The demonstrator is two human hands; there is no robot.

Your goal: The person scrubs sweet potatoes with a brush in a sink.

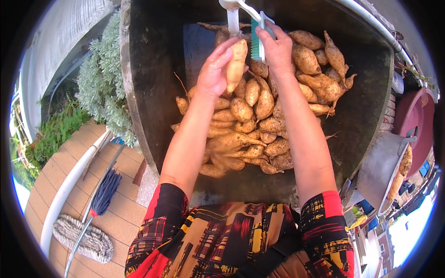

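Observation:
In my left hand (214, 69) is a pale, washed sweet potato (237, 65), upright under the white tap (233, 21), with water running near its top end. My right hand (277, 48) grips a scrubbing brush (257, 39) with a white back and green bristles; the bristles face the sweet potato, a small gap between them. Below and around both hands lies a heap of sweet potatoes (242, 110), many still brown with soil on the right side. They rest in a dark stone basin (371, 116).
A metal pot (378, 162) with a sweet potato in it stands outside the basin at the right, near a reddish tub (410, 116). A white pipe (371, 21) runs along the far right rim. Mops (105, 192) lie on the tiles at left, below a silvery shrub (104, 74).

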